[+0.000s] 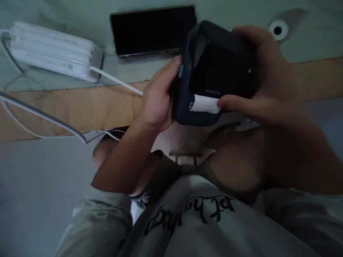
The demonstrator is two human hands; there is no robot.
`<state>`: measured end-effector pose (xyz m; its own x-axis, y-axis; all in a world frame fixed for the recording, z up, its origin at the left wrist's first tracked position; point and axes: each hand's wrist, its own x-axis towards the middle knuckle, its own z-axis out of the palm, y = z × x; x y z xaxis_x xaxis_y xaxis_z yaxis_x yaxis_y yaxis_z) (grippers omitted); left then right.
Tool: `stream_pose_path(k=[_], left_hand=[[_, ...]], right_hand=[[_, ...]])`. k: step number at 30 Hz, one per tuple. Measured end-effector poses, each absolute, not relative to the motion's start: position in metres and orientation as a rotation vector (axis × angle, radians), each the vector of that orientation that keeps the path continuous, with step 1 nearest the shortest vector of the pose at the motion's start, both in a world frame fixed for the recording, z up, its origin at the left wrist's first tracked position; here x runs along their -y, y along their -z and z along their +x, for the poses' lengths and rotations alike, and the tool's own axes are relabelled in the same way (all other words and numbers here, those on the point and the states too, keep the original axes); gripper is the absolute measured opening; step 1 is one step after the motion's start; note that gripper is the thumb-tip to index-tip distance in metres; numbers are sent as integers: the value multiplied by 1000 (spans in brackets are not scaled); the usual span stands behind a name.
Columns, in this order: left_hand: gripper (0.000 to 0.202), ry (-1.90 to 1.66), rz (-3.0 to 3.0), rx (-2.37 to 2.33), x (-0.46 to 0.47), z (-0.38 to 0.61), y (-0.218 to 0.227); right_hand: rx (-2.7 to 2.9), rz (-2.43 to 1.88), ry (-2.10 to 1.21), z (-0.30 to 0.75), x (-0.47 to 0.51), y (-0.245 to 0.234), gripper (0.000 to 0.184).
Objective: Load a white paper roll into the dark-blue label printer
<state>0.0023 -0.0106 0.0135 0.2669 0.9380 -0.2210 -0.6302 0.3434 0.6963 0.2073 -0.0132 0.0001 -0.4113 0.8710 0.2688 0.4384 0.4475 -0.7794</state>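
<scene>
A dark portable receipt printer [222,67] is held between both hands above the table's front edge. A short strip of white paper [206,104] sticks out of its slot. My left hand [160,94] is closed around the printer's left side, its thumb along the edge by a small light-blue mark. On the other side my right hand [273,71] wraps the body, and its thumb touches the right end of the paper strip. The fingers beneath the printer are hidden.
A black-screened phone [152,32] lies behind the printer. At left sits a white power strip [53,50] with a white cable [115,79] running from it. A small white paper roll [278,30] stands at back right. The table's wooden edge [107,103] crosses below.
</scene>
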Motion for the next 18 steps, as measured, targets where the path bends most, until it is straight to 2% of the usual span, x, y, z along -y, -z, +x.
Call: stream_pose_path(k=[5, 10, 15, 17, 18], left_hand=[[29, -1113, 418, -650, 10, 8, -24], [21, -1108, 526, -627, 10, 4, -17], [22, -1122, 523, -629, 11, 4, -13], [25, -1125, 498, -614, 11, 5, -13], [24, -1114, 503, -607, 11, 5, -12]], right_hand=[[2040, -1049, -826, 208, 10, 2, 95], [2060, -956, -780, 207, 5, 3, 90], [2020, -916, -710, 206, 4, 5, 95], [1900, -941, -585, 203, 6, 2, 88], [1833, -960, -487, 202, 8, 0, 79]])
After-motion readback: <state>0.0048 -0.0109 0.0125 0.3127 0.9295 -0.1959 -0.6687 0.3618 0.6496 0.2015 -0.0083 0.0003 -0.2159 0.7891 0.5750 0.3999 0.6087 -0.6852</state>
